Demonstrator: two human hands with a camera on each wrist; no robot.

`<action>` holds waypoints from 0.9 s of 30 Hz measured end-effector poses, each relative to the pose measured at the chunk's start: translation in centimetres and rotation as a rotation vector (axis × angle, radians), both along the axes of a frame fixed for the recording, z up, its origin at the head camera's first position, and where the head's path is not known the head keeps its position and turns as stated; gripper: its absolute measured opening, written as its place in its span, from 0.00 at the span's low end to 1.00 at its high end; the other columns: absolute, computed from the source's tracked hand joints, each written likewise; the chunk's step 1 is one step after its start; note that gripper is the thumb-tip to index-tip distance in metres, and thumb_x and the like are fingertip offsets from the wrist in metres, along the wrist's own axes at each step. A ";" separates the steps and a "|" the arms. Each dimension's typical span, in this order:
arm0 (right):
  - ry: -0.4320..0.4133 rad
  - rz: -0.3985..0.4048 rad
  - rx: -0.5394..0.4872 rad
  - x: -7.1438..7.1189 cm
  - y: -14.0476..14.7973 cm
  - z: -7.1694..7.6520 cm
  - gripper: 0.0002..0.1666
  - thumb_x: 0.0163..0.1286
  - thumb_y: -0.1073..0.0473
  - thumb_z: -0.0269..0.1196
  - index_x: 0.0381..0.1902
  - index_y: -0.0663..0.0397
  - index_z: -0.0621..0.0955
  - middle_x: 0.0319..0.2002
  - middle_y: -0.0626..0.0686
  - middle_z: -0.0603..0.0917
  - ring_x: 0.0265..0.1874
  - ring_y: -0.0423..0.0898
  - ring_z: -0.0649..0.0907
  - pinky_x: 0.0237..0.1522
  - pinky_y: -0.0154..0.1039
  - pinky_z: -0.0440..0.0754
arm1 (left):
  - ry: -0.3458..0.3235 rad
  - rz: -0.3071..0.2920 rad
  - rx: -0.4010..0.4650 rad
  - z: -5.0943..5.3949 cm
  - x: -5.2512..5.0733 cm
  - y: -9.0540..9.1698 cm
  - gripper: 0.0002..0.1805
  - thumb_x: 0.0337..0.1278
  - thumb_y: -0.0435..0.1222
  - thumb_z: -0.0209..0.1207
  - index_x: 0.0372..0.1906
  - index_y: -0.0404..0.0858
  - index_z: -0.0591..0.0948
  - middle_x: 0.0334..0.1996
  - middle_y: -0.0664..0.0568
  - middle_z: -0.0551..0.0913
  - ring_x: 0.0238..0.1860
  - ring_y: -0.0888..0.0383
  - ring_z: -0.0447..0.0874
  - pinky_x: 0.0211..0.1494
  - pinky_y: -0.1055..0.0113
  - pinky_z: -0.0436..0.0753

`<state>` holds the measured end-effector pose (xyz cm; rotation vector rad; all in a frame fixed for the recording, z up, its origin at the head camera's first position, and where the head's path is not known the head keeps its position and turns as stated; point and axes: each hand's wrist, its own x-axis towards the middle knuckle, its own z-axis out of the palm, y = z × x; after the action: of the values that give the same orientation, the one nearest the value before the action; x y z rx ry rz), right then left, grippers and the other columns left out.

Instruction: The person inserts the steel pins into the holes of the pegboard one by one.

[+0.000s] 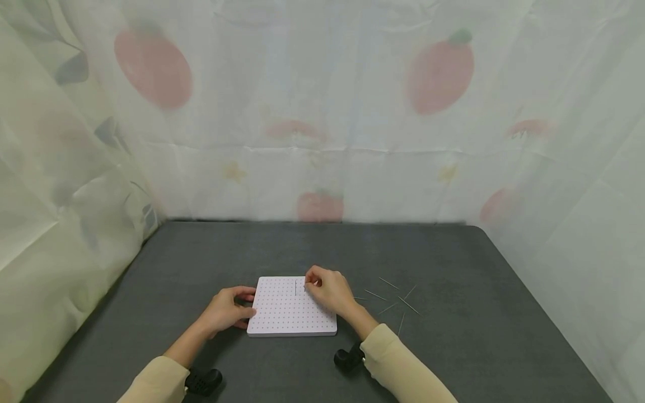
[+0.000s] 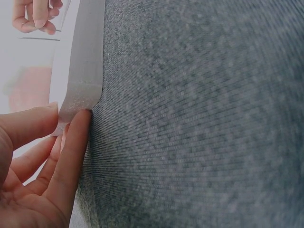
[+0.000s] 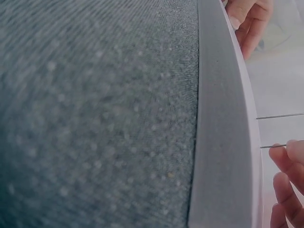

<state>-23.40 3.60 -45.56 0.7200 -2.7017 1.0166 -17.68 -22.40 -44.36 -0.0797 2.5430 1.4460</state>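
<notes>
A white pegboard (image 1: 282,320) with rows of small holes lies flat on the dark table. My left hand (image 1: 224,309) holds its left edge, thumb at the top rim and fingers against the side, as the left wrist view shows. Between thumb and forefinger, my right hand (image 1: 330,289) pinches a thin metal pin (image 3: 273,147) upright over the far right part of the board. The pin's lower end meets the board's top edge line in the right wrist view; whether it sits in a hole cannot be told. Just left of it, another thin pin (image 1: 295,287) stands upright on the board.
Several loose metal pins (image 1: 409,305) lie scattered on the table (image 1: 478,336) to the right of the board, some crossing. A patterned curtain (image 1: 373,184) hangs behind the table's far edge, with more fabric (image 1: 75,224) along the left side.
</notes>
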 end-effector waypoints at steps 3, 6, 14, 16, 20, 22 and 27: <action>0.000 0.002 0.006 0.0 0.0 0.0 0.02 0.66 0.58 0.64 0.34 0.49 0.83 0.27 0.46 0.86 0.23 0.33 0.74 0.25 0.24 0.69 | -0.002 -0.003 0.002 0.0 0.1 0.0 0.31 0.51 0.26 0.66 0.63 0.25 0.73 0.51 0.35 0.79 0.34 0.57 0.84 0.33 0.59 0.90; -0.007 0.001 0.010 0.0 0.0 0.0 0.02 0.66 0.59 0.64 0.34 0.49 0.83 0.27 0.46 0.86 0.23 0.33 0.73 0.25 0.24 0.69 | -0.004 -0.007 0.004 0.0 0.1 0.0 0.31 0.52 0.26 0.66 0.63 0.26 0.73 0.52 0.35 0.79 0.35 0.57 0.85 0.33 0.59 0.90; -0.030 0.036 0.054 0.1 0.2 0.4 0.01 0.66 0.61 0.64 0.33 0.48 0.82 0.29 0.47 0.86 0.28 0.37 0.80 0.29 0.27 0.75 | -0.004 -0.011 -0.009 0.0 0.0 0.0 0.31 0.52 0.27 0.67 0.63 0.27 0.73 0.52 0.35 0.79 0.35 0.57 0.85 0.33 0.59 0.90; -0.047 0.049 0.078 0.0 0.3 0.5 0.01 0.67 0.60 0.64 0.34 0.50 0.82 0.31 0.48 0.86 0.30 0.38 0.81 0.31 0.28 0.77 | -0.004 -0.011 -0.011 0.0 0.0 0.0 0.31 0.52 0.27 0.67 0.63 0.26 0.73 0.52 0.35 0.79 0.35 0.57 0.85 0.33 0.59 0.90; -0.092 0.063 0.101 0.0 0.5 0.7 0.02 0.67 0.60 0.64 0.37 0.50 0.82 0.34 0.48 0.87 0.33 0.40 0.82 0.34 0.29 0.78 | -0.002 -0.009 -0.012 0.0 0.0 -0.1 0.31 0.51 0.26 0.67 0.63 0.26 0.73 0.52 0.35 0.79 0.34 0.57 0.85 0.33 0.59 0.90; -0.097 0.067 0.104 0.0 0.7 0.9 0.02 0.66 0.61 0.64 0.37 0.48 0.82 0.34 0.48 0.87 0.34 0.40 0.83 0.34 0.30 0.79 | -0.001 -0.006 -0.009 0.0 0.0 -0.1 0.31 0.51 0.26 0.67 0.63 0.26 0.73 0.52 0.35 0.79 0.34 0.57 0.84 0.32 0.59 0.90; -0.074 0.067 0.097 0.1 1.3 1.4 0.02 0.66 0.61 0.64 0.37 0.48 0.83 0.34 0.48 0.87 0.34 0.41 0.84 0.34 0.31 0.79 | 0.003 -0.003 -0.009 0.0 0.1 -0.2 0.31 0.50 0.25 0.66 0.63 0.25 0.73 0.51 0.35 0.79 0.33 0.57 0.84 0.32 0.60 0.90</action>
<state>-23.33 4.94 -44.20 0.8107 -2.8249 0.9508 -17.58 -22.63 -44.41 -0.0747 2.5508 1.4352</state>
